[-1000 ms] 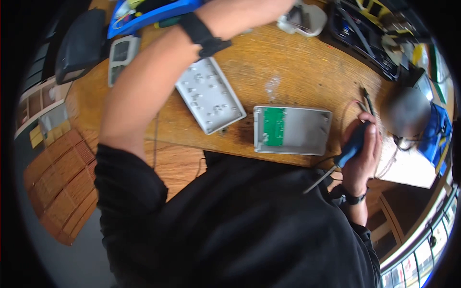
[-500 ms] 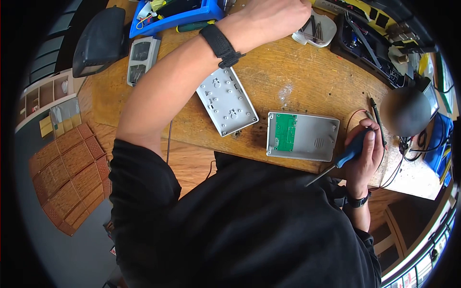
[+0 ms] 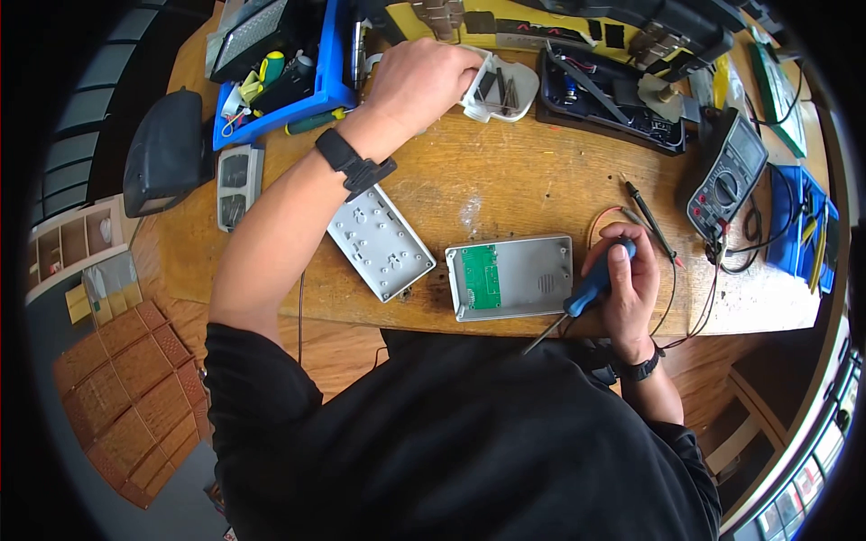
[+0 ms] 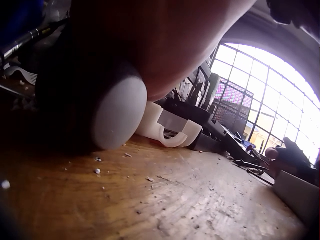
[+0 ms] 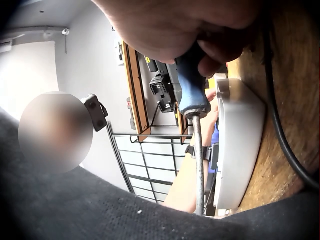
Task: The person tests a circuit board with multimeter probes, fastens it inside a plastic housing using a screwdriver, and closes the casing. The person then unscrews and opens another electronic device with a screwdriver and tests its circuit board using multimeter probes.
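My left hand (image 3: 422, 83) is at the left edge of a small white container (image 3: 526, 88) holding thin dark and metal pieces; its fingertips are partly hidden, so a grip cannot be told. In the left wrist view the white container (image 4: 186, 136) stands on the wood below the hand (image 4: 175, 40). My right hand (image 3: 631, 293) grips the blue handle of a screwdriver (image 3: 591, 287), whose shaft points down-left over the table's front edge. Beside it lies an open grey case half (image 3: 532, 284) with a green circuit board (image 3: 480, 276); the other grey half (image 3: 379, 243) lies left.
A blue bin (image 3: 336, 86) of tools stands back left, near a grey divided box (image 3: 240, 187). Behind on the right are a black tray (image 3: 613, 106) with parts and a multimeter (image 3: 729, 176). Probe leads (image 3: 651, 221) run beside my right hand.
The head view has shifted, bringing the multimeter into clear view. My left hand has drawn slightly left relative to the white container. The right hand still holds the screwdriver, and both case halves have stayed put.
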`<state>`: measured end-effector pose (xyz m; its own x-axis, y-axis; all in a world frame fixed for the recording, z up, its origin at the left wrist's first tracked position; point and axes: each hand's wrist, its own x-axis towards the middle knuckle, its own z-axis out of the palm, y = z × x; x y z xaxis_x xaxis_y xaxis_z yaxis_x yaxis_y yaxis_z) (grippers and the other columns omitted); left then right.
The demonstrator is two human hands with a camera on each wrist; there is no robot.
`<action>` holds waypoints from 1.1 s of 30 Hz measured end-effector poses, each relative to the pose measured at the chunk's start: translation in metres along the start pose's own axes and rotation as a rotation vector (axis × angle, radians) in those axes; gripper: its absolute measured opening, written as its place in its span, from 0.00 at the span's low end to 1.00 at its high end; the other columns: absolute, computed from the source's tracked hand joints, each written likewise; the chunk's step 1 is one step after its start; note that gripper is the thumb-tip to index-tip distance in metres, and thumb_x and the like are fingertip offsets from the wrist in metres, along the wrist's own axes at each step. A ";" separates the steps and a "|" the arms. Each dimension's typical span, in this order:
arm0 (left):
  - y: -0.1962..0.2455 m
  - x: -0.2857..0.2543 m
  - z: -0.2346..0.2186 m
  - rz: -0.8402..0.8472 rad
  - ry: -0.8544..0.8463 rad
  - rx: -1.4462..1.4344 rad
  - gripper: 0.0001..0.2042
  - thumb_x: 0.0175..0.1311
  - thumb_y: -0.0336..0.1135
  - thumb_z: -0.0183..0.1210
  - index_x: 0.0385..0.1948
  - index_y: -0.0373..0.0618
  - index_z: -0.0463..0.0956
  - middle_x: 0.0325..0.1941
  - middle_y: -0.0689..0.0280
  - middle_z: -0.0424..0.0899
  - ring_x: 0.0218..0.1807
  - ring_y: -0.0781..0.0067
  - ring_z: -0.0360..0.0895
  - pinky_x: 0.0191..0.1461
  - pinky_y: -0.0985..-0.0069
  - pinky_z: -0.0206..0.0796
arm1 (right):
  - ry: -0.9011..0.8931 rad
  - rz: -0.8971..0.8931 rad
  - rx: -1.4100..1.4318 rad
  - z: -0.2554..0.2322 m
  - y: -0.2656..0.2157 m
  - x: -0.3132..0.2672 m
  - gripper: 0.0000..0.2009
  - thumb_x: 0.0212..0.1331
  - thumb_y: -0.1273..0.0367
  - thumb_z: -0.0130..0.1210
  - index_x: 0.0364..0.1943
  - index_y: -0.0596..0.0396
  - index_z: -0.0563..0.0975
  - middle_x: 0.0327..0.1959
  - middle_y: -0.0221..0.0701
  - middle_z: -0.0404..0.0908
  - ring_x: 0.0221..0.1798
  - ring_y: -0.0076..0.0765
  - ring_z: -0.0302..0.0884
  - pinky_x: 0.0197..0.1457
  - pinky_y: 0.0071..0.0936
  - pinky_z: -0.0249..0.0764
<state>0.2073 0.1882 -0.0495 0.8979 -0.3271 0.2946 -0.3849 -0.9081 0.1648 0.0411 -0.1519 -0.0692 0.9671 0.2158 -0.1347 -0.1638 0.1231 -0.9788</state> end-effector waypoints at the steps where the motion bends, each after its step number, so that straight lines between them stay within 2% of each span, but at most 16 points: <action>1: 0.002 0.002 -0.002 0.006 0.004 0.000 0.10 0.70 0.43 0.68 0.47 0.62 0.95 0.33 0.58 0.92 0.37 0.49 0.90 0.44 0.55 0.84 | -0.007 0.010 0.002 0.001 -0.001 0.000 0.12 0.86 0.63 0.56 0.59 0.57 0.75 0.34 0.30 0.86 0.34 0.19 0.81 0.36 0.18 0.74; 3: 0.006 0.005 -0.007 -0.062 -0.104 0.054 0.10 0.70 0.44 0.68 0.47 0.63 0.95 0.33 0.58 0.92 0.37 0.49 0.91 0.44 0.55 0.84 | 0.000 0.008 0.007 0.001 0.000 0.000 0.12 0.86 0.63 0.56 0.59 0.57 0.76 0.34 0.30 0.86 0.34 0.19 0.80 0.36 0.18 0.74; 6: 0.007 0.007 -0.011 -0.053 -0.133 0.074 0.10 0.70 0.45 0.68 0.47 0.62 0.95 0.33 0.58 0.92 0.37 0.49 0.91 0.44 0.55 0.84 | -0.015 0.017 0.012 0.001 -0.003 0.000 0.13 0.86 0.62 0.57 0.59 0.57 0.76 0.34 0.29 0.85 0.34 0.19 0.80 0.37 0.18 0.75; 13: 0.006 0.006 -0.009 -0.020 -0.149 0.145 0.11 0.72 0.45 0.66 0.47 0.59 0.94 0.35 0.58 0.93 0.38 0.49 0.91 0.43 0.55 0.84 | -0.022 0.038 0.056 0.000 -0.002 0.000 0.12 0.86 0.63 0.57 0.59 0.58 0.75 0.35 0.29 0.84 0.35 0.19 0.81 0.39 0.19 0.76; 16: 0.001 0.006 -0.008 0.084 -0.097 0.153 0.11 0.73 0.45 0.64 0.46 0.57 0.93 0.37 0.57 0.93 0.39 0.49 0.91 0.42 0.54 0.84 | -0.023 0.034 0.075 0.001 0.000 0.001 0.12 0.86 0.64 0.57 0.59 0.58 0.76 0.36 0.28 0.83 0.36 0.20 0.81 0.40 0.20 0.77; 19: 0.003 0.005 -0.008 0.108 -0.105 0.199 0.10 0.73 0.40 0.62 0.43 0.52 0.91 0.37 0.58 0.93 0.40 0.50 0.92 0.42 0.55 0.84 | -0.022 0.031 0.060 0.000 0.001 0.001 0.11 0.85 0.65 0.57 0.58 0.58 0.76 0.36 0.28 0.83 0.36 0.21 0.82 0.40 0.21 0.77; 24: 0.009 0.009 -0.012 0.128 -0.220 0.325 0.07 0.70 0.32 0.60 0.37 0.43 0.87 0.36 0.54 0.92 0.41 0.49 0.93 0.41 0.54 0.84 | -0.013 0.048 0.088 0.002 -0.002 0.001 0.11 0.85 0.65 0.57 0.58 0.58 0.76 0.36 0.28 0.83 0.36 0.21 0.82 0.40 0.21 0.77; 27: 0.013 0.014 -0.019 0.163 -0.276 0.385 0.06 0.68 0.30 0.62 0.37 0.39 0.87 0.34 0.51 0.92 0.39 0.47 0.93 0.41 0.54 0.85 | -0.016 0.047 0.089 0.001 -0.002 0.001 0.11 0.85 0.65 0.57 0.58 0.58 0.76 0.36 0.28 0.82 0.36 0.21 0.82 0.40 0.21 0.77; 33: 0.011 0.015 -0.022 0.245 -0.244 0.414 0.05 0.63 0.27 0.64 0.36 0.38 0.87 0.31 0.52 0.91 0.37 0.48 0.93 0.39 0.56 0.85 | -0.013 0.047 0.090 0.002 -0.003 0.001 0.12 0.85 0.64 0.58 0.58 0.59 0.76 0.36 0.28 0.82 0.37 0.21 0.81 0.40 0.21 0.77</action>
<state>0.2116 0.1790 -0.0225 0.8348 -0.5490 0.0423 -0.5174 -0.8083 -0.2809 0.0424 -0.1501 -0.0665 0.9554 0.2355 -0.1781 -0.2267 0.1987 -0.9535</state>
